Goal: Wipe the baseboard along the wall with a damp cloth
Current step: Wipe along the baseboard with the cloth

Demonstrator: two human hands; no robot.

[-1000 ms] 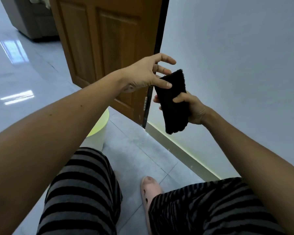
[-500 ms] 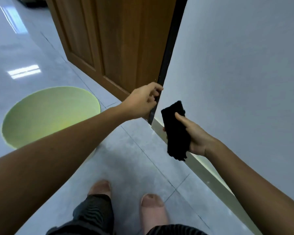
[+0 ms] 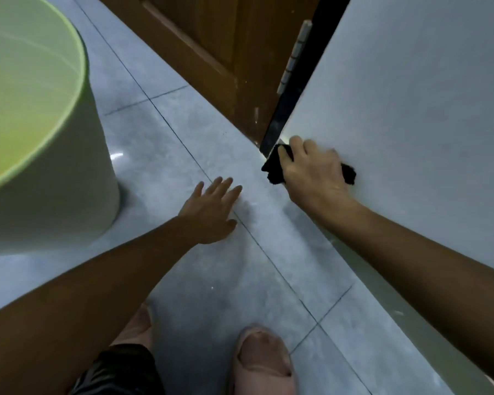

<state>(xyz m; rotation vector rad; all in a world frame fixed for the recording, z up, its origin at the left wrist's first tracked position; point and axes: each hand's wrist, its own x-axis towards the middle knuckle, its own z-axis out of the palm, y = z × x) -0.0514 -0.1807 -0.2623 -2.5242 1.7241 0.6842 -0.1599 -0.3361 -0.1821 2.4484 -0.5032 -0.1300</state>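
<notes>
Since half a second ago both hands have dropped: the left hand (image 3: 211,215) has left the door's edge and now lies on the floor (image 3: 183,143), and the right hand (image 3: 314,172) has carried the black cloth (image 3: 274,169) down to the foot of the wall (image 3: 411,95). The head has also bent lower, so the pale green bucket (image 3: 69,166) fills the far left corner. The bucket stands on the grey tiles, well apart from the wall. To its right the left hand rests palm down on a tile, its fingers straight and slightly spread, holding nothing, with the thumb beside a grout line. Nearer, at the bottom edge, 2 pinkish slippers show, the left slipper (image 3: 134,329) partly hidden by the left forearm and the right slipper (image 3: 263,357) in plain sight, with a bit of striped shorts (image 3: 120,372) beside them. Far centre stands the brown wooden door (image 3: 211,38), open, with a hinge (image 3: 294,55) at the dark gap next to the wall. Just right of that gap the right hand grips the cloth, fingers curled over it and pressing it to the far end of the baseboard (image 3: 411,316); dark ends of cloth stick out on both sides of the hand. The baseboard runs near and right from there, largely covered by the right forearm.
</notes>
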